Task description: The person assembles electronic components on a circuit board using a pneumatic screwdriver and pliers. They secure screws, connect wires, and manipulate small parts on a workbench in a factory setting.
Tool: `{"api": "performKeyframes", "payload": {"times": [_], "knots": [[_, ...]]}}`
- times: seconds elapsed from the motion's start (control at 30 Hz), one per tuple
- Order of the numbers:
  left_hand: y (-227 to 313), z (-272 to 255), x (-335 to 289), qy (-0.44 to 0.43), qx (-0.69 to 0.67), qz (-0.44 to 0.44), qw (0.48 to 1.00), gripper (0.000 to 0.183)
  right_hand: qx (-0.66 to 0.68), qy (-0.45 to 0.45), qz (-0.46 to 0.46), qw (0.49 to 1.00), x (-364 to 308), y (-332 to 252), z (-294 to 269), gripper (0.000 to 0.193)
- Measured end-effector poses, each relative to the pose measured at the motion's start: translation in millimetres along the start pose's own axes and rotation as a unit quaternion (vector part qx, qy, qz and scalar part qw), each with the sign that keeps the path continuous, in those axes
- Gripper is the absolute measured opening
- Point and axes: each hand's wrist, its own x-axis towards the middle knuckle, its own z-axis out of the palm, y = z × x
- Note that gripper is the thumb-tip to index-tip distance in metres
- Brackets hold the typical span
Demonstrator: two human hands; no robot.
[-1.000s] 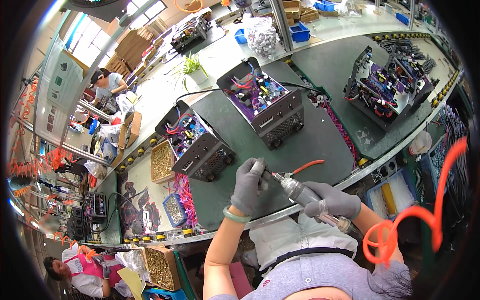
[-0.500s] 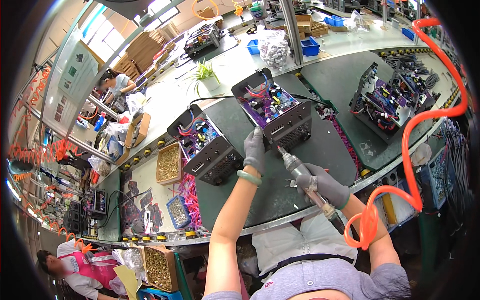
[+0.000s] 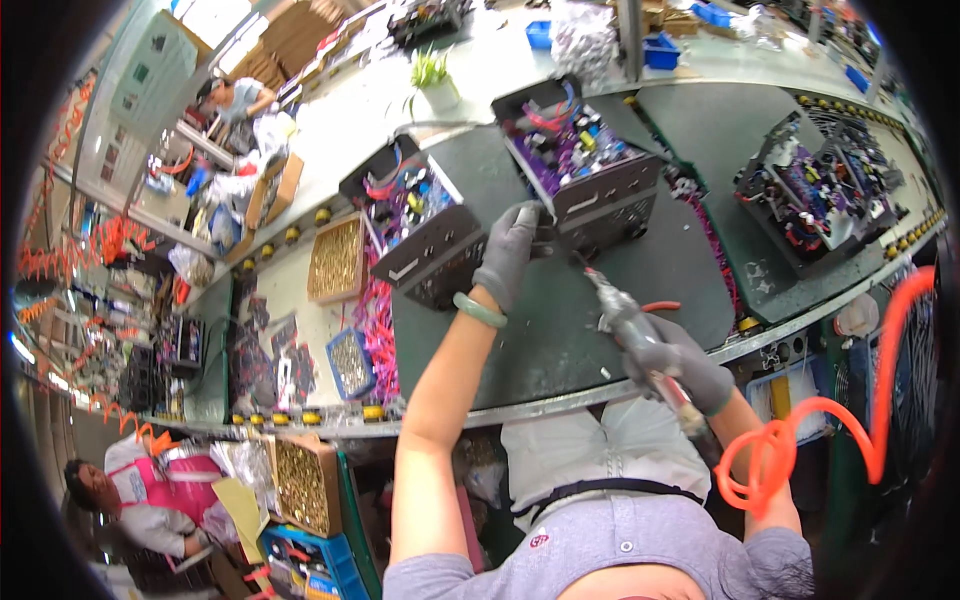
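In my right hand (image 3: 680, 365), gloved in grey, is a powered screwdriver (image 3: 625, 318), its tip pointing up and left toward a black metal chassis (image 3: 605, 200). The tip stands just short of the lower edge of that chassis's front panel. My left hand (image 3: 512, 255), also gloved, is at the panel's left corner with its fingers curled; motion blur hides what they pinch. Purple circuit boards and colored wires fill the open chassis. A second such chassis (image 3: 430, 245) stands to the left of my left hand. A curved orange-red piece (image 3: 660, 306) shows behind my right hand.
An orange coiled hose (image 3: 770, 465) hangs at the right. More open units (image 3: 815, 195) stand on the right mat. Left are a box of brass-colored parts (image 3: 337, 262), a blue tray (image 3: 350, 365) and pink wires (image 3: 378, 335). A potted plant (image 3: 437, 85) stands beyond. Two people work at left.
The view has shifted, so the bench sits higher in it. My left hand's fingers have curled more at the chassis corner. The screwdriver is still in my right hand, its tip slightly farther from the panel.
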Motion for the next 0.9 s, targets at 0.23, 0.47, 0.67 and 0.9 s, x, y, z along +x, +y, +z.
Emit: {"api": "performKeyframes", "payload": {"times": [0.23,0.47,0.67,0.9], "knots": [[-44,-83,-89,-0.076,0.431,0.049,0.898,0.025,-0.023,0.066,0.134,0.988,-52,46,-34,0.065],[-92,-69,-141,0.110,0.495,0.040,0.861,0.022,-0.072,0.026,0.133,0.988,-15,51,-12,0.065],[-92,-57,-124,0.120,0.579,-0.019,0.806,0.023,0.003,-0.050,0.096,0.994,10,46,17,0.060],[-80,-55,-115,0.053,0.556,-0.036,0.828,0.017,-0.072,-0.074,0.135,0.985,8,45,26,0.052]]}}
